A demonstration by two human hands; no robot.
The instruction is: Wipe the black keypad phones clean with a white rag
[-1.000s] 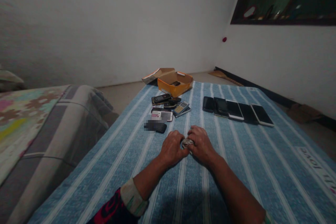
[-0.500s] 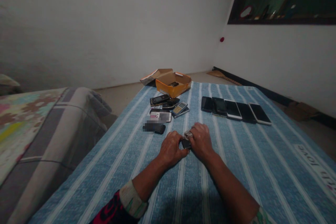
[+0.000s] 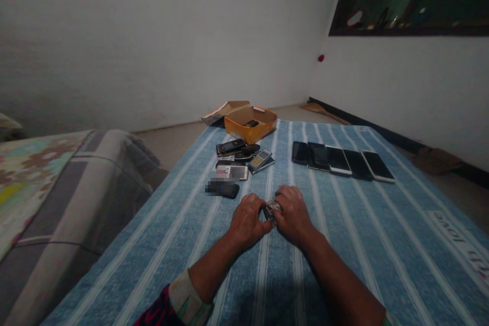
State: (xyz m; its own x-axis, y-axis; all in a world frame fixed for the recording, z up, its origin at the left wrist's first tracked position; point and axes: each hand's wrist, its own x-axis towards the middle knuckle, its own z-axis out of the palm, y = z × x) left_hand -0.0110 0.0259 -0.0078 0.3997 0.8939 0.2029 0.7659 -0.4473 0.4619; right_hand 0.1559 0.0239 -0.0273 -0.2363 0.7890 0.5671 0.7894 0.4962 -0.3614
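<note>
The crumpled pale rag (image 3: 275, 206) has come back over the small dark phone (image 3: 268, 213), hiding the face bared half a second ago, so the rubbing looks unfinished. The left hand (image 3: 247, 218) pinches the phone's edge, the right hand (image 3: 295, 214) bunches the rag, well short of the striped table's (image 3: 153, 244) far edge; an angular cardboard box (image 3: 244, 133) gapes at its far-left corner.

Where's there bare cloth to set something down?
Striped cloth lies bare between the phone pile and the phone row, and right of the right hand, nearer than that row. Crowded: the pile beside the orange box.
</note>
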